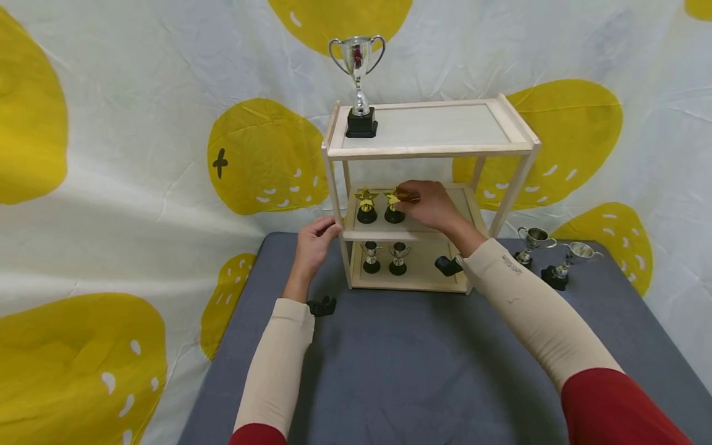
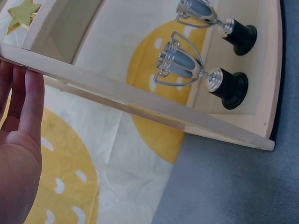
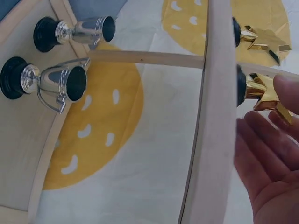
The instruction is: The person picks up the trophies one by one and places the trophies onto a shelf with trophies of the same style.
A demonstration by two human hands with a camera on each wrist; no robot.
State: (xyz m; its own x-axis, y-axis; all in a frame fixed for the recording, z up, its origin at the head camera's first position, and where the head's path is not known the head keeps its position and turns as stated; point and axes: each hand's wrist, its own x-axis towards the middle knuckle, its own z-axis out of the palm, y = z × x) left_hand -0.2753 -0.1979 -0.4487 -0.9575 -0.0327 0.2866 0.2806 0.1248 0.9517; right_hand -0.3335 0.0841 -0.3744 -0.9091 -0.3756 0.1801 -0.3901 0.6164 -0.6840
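On the middle tier of a wooden shelf rack (image 1: 434,151), my right hand (image 1: 428,203) pinches a gold star trophy (image 3: 265,93) by its star, between thumb and fingers. Its black round base stands on the board. To its left is a second gold star trophy (image 1: 366,204). My left hand (image 1: 316,244) grips the rack's left front post (image 2: 117,91) at the height of the middle tier, fingertips passing behind the wood. Below, two small silver cup trophies (image 1: 398,256) (image 2: 182,63) stand on the bottom tier.
A tall silver cup trophy (image 1: 358,74) stands at the left of the top tier. Two more silver cups, one nearer (image 1: 567,262) and one behind (image 1: 532,244), are on the grey table (image 1: 384,364) right of the rack. A lemon-print cloth (image 1: 139,154) hangs behind.
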